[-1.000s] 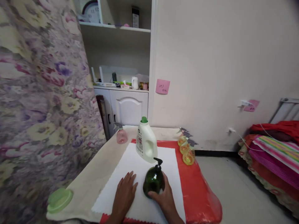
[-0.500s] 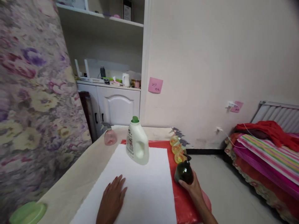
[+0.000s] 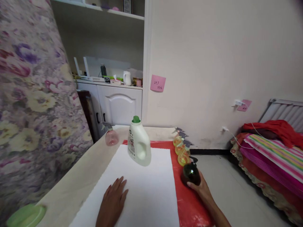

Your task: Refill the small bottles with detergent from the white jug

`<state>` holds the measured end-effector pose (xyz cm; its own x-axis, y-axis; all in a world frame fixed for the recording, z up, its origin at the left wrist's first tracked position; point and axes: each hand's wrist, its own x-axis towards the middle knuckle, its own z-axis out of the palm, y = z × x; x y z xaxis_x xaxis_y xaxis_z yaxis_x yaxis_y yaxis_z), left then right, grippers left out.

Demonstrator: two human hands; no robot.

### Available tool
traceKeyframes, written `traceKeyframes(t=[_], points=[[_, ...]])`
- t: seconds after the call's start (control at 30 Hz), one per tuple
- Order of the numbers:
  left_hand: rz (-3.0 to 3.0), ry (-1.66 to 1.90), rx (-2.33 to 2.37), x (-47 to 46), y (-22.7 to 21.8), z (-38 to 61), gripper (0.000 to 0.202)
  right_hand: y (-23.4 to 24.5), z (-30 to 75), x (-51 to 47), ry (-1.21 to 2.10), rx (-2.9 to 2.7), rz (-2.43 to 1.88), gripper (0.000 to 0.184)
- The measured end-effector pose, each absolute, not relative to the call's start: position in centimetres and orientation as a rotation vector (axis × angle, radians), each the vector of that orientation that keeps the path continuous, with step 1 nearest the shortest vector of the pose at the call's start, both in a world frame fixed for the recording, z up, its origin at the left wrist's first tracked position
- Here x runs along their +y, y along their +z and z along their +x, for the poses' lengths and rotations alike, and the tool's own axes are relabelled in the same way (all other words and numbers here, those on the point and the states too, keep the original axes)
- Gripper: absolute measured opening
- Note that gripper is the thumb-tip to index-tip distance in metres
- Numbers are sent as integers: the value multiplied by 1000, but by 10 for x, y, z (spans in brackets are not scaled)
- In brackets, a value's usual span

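Note:
My right hand point(image 3: 198, 186) is wrapped round a dark green pump bottle point(image 3: 190, 174) over the red sheet point(image 3: 187, 198) at the table's right side. Whether the bottle's base touches the sheet, I cannot tell. Just behind it, several spray bottles with yellow liquid point(image 3: 183, 157) stand in a row. Flat on the white paper point(image 3: 149, 192) lies my left hand point(image 3: 113, 200), fingers stretched out and holding nothing. A pale green detergent jug point(image 3: 139, 142) with a green cap stands upright at the paper's far end.
A pink spray bottle point(image 3: 111, 137) stands at the table's far left corner. Near the front left edge sits a green bowl-like dish point(image 3: 26, 216). The floral curtain point(image 3: 35, 110) hangs on the left, and a bed point(image 3: 272, 170) is beyond the table's right side.
My right hand has moved a little to the right with the dark green bottle. My left hand stays flat on the paper. The view has shifted slightly.

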<state>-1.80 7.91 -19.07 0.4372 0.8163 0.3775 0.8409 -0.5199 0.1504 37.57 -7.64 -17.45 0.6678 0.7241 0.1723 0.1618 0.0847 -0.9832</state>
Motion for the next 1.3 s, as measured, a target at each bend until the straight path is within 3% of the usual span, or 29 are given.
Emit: traceKeyframes(t=[1.3], points=[[-2565,-612,-1441,77,-191,-17,43,-181,393,-75,496,-912,-1516,81]])
